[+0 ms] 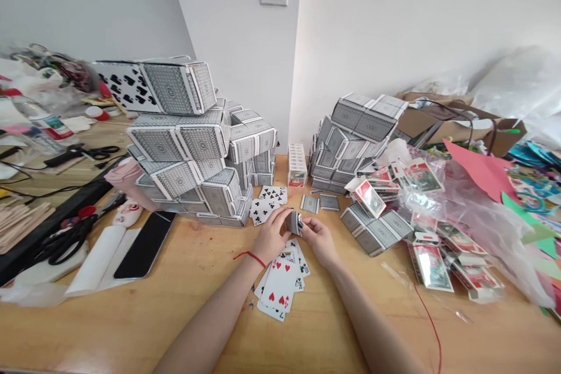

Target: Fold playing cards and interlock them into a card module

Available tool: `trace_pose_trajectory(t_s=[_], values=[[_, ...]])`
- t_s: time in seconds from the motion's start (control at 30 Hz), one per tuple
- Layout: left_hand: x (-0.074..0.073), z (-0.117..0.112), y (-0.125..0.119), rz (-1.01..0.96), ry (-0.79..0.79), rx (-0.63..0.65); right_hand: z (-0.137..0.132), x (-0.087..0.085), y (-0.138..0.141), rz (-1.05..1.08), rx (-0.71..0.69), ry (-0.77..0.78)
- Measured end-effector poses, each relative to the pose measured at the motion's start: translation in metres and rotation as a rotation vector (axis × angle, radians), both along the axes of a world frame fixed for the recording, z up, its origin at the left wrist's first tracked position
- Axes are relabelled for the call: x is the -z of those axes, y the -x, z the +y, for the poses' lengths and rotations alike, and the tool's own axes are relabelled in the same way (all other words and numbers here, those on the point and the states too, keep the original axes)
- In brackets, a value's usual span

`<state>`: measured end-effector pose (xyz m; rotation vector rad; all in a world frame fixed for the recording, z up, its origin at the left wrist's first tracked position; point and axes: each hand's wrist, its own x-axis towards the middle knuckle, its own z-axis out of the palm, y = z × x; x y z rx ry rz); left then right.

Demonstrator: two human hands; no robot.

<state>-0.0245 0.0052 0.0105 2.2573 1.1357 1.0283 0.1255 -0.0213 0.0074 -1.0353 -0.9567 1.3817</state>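
Note:
Between both hands, above the middle of the wooden table, is a small piece of grey-backed playing card (293, 223), bent or folded; how many cards it is made of I cannot tell. My left hand (272, 232), with a red cord at the wrist, closes on its left side. The fingers of my right hand (319, 238) pinch its right edge. Under the wrists lie loose face-up playing cards (280, 285), a four of hearts on top. Just beyond the left hand are face-up club cards (265, 205). Two face-down grey pieces (319, 203) lie beyond the right hand.
Stacked card boxes form a tall pile (193, 140) at left and another (350, 140) at right. A pack of boxed decks (297, 166) stands between them. Nearby are a phone (145, 245), scissors (72, 239), empty card cases (432, 266) and a red string (432, 321).

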Motion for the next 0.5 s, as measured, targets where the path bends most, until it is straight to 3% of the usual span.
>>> trace_pose_trajectory(t_s=[0.1, 0.5], values=[[0.0003, 0.0, 0.0001, -0.009, -0.006, 0.016, -0.0004, -0.0011, 0.0022, -0.007, -0.034, -0.023], [-0.0066, -0.0051, -0.0014, 0.042, -0.024, 0.036, 0.0008, 0.0058, 0.004, -0.304, 0.089, -0.097]])
